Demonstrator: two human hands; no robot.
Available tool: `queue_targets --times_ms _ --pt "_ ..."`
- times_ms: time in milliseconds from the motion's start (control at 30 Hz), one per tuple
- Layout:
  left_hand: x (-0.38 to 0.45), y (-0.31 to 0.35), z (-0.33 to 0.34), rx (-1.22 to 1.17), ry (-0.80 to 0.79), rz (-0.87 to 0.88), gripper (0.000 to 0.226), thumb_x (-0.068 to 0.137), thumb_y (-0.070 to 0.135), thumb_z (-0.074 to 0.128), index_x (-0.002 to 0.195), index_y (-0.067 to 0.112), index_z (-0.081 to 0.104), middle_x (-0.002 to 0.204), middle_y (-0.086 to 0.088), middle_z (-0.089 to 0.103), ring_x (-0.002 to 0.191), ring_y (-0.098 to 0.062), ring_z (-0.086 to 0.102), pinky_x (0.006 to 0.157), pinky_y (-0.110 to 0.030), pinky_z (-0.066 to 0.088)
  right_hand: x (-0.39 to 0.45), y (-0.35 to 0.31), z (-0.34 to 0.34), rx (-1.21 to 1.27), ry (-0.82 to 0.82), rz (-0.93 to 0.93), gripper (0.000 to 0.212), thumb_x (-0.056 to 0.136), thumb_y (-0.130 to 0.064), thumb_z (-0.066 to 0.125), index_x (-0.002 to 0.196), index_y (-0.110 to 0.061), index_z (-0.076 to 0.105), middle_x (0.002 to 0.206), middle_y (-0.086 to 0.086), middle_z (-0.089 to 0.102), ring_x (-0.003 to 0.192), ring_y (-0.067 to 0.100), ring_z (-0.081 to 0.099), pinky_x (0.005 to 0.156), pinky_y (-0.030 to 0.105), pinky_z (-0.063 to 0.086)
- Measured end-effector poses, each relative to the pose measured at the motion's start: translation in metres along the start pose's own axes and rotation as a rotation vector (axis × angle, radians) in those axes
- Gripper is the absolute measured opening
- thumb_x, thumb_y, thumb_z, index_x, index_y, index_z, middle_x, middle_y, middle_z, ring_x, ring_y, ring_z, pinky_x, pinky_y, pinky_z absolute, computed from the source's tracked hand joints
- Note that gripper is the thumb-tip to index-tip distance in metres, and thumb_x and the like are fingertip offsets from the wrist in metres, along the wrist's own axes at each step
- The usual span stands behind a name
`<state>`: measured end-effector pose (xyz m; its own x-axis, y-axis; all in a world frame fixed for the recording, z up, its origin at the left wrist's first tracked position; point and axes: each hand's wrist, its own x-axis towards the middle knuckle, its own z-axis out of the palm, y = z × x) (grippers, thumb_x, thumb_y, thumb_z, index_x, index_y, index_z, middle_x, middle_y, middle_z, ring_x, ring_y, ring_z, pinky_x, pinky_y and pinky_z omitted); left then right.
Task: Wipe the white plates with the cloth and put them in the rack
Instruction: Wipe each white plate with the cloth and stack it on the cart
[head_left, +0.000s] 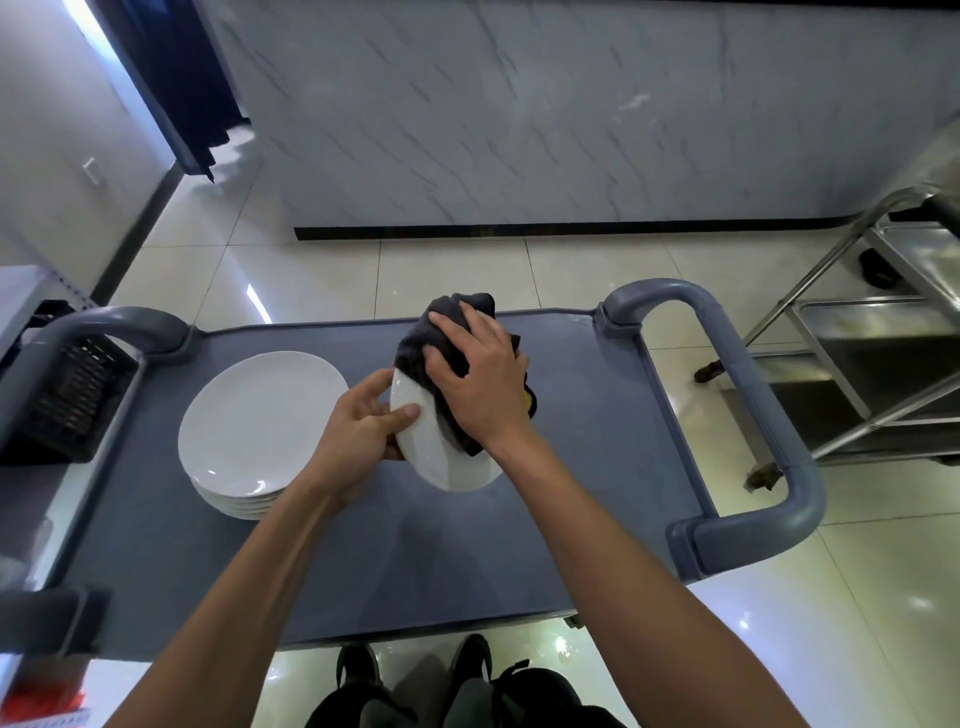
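1. So the step in hand looks like the wiping itself: one round white ceramic plate (439, 457) is held up tilted over the grey plastic cart top (363, 561), not resting on it as far as I can tell

2. Left hand (358, 431) grips that plate at its left rim, thumb on the near face and fingers curled behind. Right hand (480, 376) presses a bunched dark grey cloth (436, 338) against the upper part of the plate, fingers spread over and digging into the fabric, so it's grasping the cloth

3. How I'd do it well: keep the left grip right at the edge so the cloth can sweep the whole face, turn the plate bit by bit instead of chasing it with the cloth, and do the back side too. A glazed plate gripped at one rim is probably slippy, so don't push harder than the left hand can brace

4. Counting: one plate in hand, plus a stack of white plates (262, 421) sitting on the cart just left of the hands. I make out roughly five or six rims in the stack, can't be exact. One cloth

5. The black slatted plastic crate (67, 395) at the far left edge is probably the rack, though I can't say for sure. No plates visible in it

6. Also a steel trolley (883, 332) off to the right, well apart
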<state>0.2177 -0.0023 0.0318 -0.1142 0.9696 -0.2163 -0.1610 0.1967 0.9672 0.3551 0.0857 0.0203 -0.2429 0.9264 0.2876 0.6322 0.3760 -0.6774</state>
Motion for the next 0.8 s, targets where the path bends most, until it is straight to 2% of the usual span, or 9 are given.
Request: queue_targets --times_ms 133,233,333,467,567,600,667,733,800 --pt "-0.001 -0.002 0.0 -0.031 0.023 0.013 0.035 0.096 -0.002 0.057 0.127 0.012 0.065 0.101 -0.018 0.074 0.085 -0.031 0.071 0.062 -0.037 0.059 0.01 0.009 -0.005 0.048 0.012 0.088 0.057 0.092 -0.062 0.037 0.141 -0.038 0.054 0.156 -0.005 0.043 0.143 0.019 0.034 0.109 0.062 0.034" --pt "0.0 -0.005 0.003 -0.075 0.038 0.012 0.038 0.095 0.0 0.058 0.131 0.011 0.064 0.101 -0.017 0.074 0.083 -0.029 0.07 0.063 -0.038 0.059 0.012 0.017 -0.008 0.041 -0.013 0.138 0.062 0.09 -0.066 0.032 0.143 -0.039 0.052 0.156 -0.005 0.042 0.141 0.02 0.036 0.109 0.059 0.036" --pt "-0.001 -0.005 0.007 -0.152 0.072 0.006 0.038 0.095 -0.001 0.056 0.13 0.009 0.064 0.097 -0.013 0.073 0.076 -0.025 0.069 0.057 -0.033 0.057 0.014 0.025 -0.013 0.044 -0.025 0.169 0.062 0.09 -0.067 0.034 0.142 -0.039 0.052 0.154 -0.007 0.044 0.137 0.021 0.04 0.109 0.055 0.039" --pt "0.0 -0.007 0.004 -0.247 0.103 -0.008 0.038 0.095 0.0 0.055 0.13 0.013 0.065 0.101 -0.012 0.072 0.079 -0.025 0.067 0.058 -0.033 0.057 0.013 0.041 -0.02 0.117 -0.047 0.232 0.06 0.092 -0.063 0.047 0.144 -0.032 0.054 0.149 -0.005 0.05 0.134 0.022 0.046 0.113 0.043 0.04" --pt "0.002 -0.009 0.0 -0.346 0.122 -0.022 0.04 0.096 0.001 0.053 0.133 0.011 0.061 0.102 -0.007 0.073 0.083 -0.023 0.069 0.062 -0.035 0.059 0.006 0.05 -0.028 0.172 -0.032 0.252 0.055 0.096 -0.048 0.06 0.145 -0.024 0.054 0.147 -0.001 0.052 0.135 0.017 0.046 0.111 0.023 0.033" --pt "0.003 -0.008 -0.001 -0.37 0.13 -0.024 0.04 0.096 0.0 0.052 0.135 0.009 0.06 0.1 -0.005 0.073 0.083 -0.021 0.069 0.061 -0.035 0.059 0.002 0.05 -0.029 0.19 -0.018 0.272 0.055 0.096 -0.046 0.061 0.145 -0.024 0.054 0.146 -0.001 0.052 0.135 0.016 0.046 0.108 0.021 0.032" --pt "0.005 -0.008 0.0 -0.407 0.155 -0.025 0.042 0.097 0.0 0.05 0.138 0.007 0.056 0.097 -0.004 0.073 0.081 -0.018 0.07 0.061 -0.033 0.059 -0.007 0.05 -0.026 0.226 0.013 0.297 0.057 0.094 -0.049 0.061 0.145 -0.024 0.054 0.144 -0.002 0.053 0.133 0.017 0.047 0.112 0.026 0.036" --pt "0.008 -0.007 0.002 -0.451 0.176 -0.022 0.043 0.097 -0.001 0.049 0.14 0.006 0.054 0.098 -0.005 0.073 0.08 -0.018 0.07 0.061 -0.033 0.059 -0.016 0.047 -0.018 0.241 0.05 0.313 0.063 0.09 -0.057 0.057 0.145 -0.026 0.054 0.146 -0.003 0.051 0.134 0.019 0.046 0.114 0.039 0.039" --pt "0.01 -0.006 0.005 -0.481 0.195 -0.014 0.042 0.098 -0.001 0.049 0.139 0.006 0.055 0.099 -0.006 0.074 0.08 -0.019 0.071 0.062 -0.032 0.059 -0.025 0.042 -0.012 0.211 0.08 0.315 0.064 0.09 -0.058 0.055 0.146 -0.027 0.052 0.152 -0.001 0.046 0.138 0.022 0.04 0.115 0.044 0.038"
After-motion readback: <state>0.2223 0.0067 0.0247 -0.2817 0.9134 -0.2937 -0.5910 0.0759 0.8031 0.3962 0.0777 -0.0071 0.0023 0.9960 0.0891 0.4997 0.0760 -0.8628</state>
